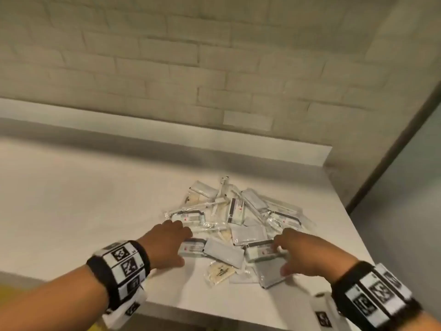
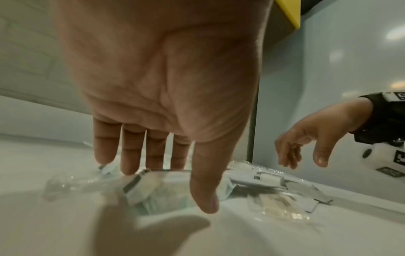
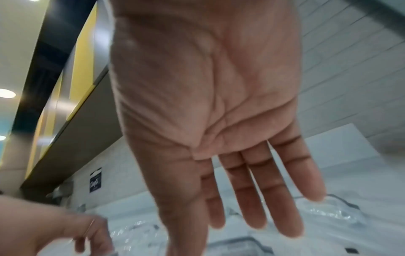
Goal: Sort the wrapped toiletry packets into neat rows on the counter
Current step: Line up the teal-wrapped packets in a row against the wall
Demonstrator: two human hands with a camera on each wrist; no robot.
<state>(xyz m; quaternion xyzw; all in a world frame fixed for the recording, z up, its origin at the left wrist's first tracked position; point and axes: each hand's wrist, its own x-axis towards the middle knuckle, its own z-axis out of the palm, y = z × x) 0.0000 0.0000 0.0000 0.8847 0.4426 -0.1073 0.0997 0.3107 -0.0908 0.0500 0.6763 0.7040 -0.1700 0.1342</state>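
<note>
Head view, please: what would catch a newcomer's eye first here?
A jumbled pile of packets lies near the right end of the white counter, not yet in rows. The left hand and right hand reach into its near edge, fingers straight, holding nothing. Behind is a pale brick wall.

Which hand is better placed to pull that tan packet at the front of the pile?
Probably the left hand. Its thumb hangs just beside the tan packet with bare counter next to it for a row. The right hand is spread over a grey packet.
</note>
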